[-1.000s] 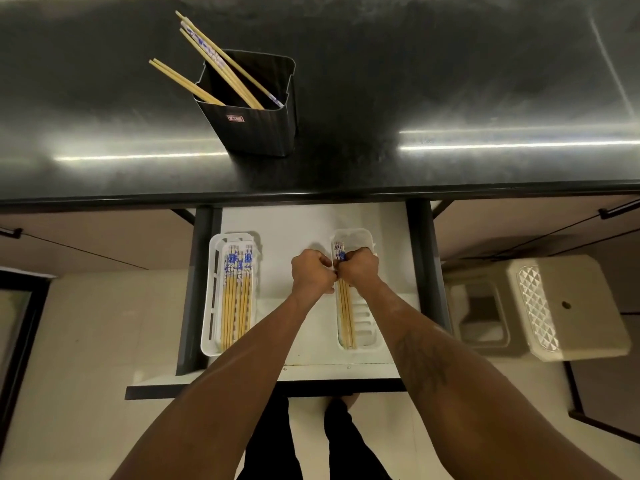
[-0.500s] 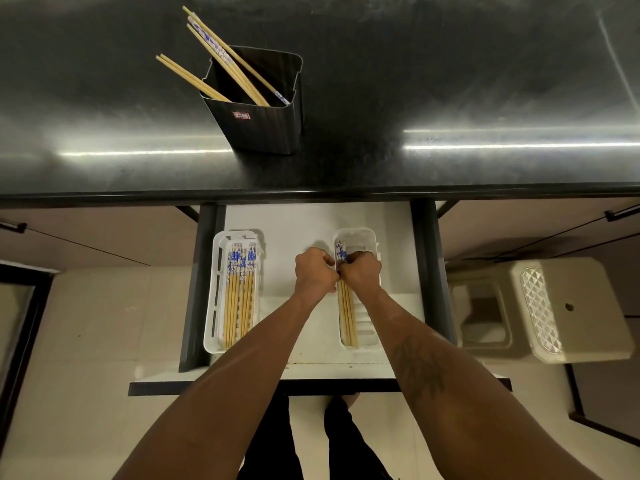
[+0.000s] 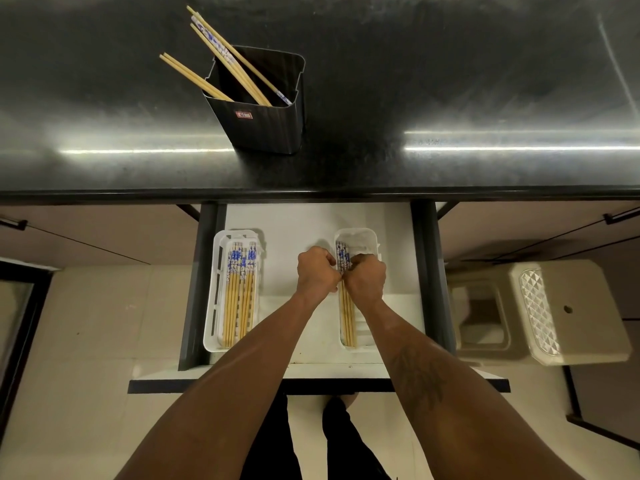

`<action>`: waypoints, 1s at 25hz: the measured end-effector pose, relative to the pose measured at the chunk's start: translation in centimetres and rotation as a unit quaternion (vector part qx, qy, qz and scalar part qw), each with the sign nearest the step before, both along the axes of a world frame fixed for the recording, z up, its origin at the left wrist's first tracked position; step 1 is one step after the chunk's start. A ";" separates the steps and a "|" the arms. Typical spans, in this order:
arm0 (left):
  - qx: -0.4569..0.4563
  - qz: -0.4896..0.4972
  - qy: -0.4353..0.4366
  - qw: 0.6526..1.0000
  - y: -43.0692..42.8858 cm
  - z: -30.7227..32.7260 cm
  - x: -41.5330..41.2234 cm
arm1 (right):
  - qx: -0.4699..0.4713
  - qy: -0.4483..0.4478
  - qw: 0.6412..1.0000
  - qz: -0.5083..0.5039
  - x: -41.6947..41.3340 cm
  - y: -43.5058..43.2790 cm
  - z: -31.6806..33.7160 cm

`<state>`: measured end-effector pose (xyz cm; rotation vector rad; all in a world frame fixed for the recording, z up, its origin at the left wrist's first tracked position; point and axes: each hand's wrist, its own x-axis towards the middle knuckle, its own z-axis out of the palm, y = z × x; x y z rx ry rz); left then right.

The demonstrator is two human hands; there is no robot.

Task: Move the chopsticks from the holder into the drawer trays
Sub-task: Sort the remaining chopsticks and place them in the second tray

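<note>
A black holder (image 3: 266, 126) stands on the dark counter with several wooden chopsticks (image 3: 225, 60) leaning out of it to the left. In the open drawer (image 3: 311, 230) lie two white trays. The left tray (image 3: 211, 292) is filled with several blue-patterned chopsticks (image 3: 240, 292). Both fists meet over the right tray (image 3: 360, 237). My left hand (image 3: 317, 273) and my right hand (image 3: 365, 277) are curled on a small bunch of chopsticks (image 3: 347, 317) that lies along that tray's left side.
A beige plastic stool (image 3: 540, 313) stands on the floor to the right of the drawer. The drawer's front edge (image 3: 311, 386) juts toward my legs. Pale floor tiles lie on the left, with a dark frame at the far left edge.
My hands have stayed together over the right tray on the bunch of chopsticks. Only the view has shifted slightly.
</note>
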<state>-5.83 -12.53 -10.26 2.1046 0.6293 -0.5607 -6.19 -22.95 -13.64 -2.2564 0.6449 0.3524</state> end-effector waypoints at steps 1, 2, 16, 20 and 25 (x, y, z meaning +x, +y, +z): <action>0.003 -0.003 0.001 1.000 0.0 0.0 0.1 | -0.006 0.002 1.000 0.003 -0.1 0.0 -0.2; 0.005 -0.006 0.000 1.000 0.0 0.0 0.1 | -0.016 0.006 1.000 0.010 -0.1 0.0 -0.4; 0.046 -0.054 -0.023 0.997 -0.1 0.1 0.0 | -0.027 0.001 0.998 0.064 0.3 -0.8 0.2; 0.074 -0.067 -0.049 0.994 0.4 1.3 0.4 | -0.015 -0.052 0.995 0.089 1.0 -0.8 2.2; 0.093 -0.075 -0.103 0.988 1.7 4.7 1.9 | -0.013 -0.152 0.982 0.115 2.5 0.4 6.5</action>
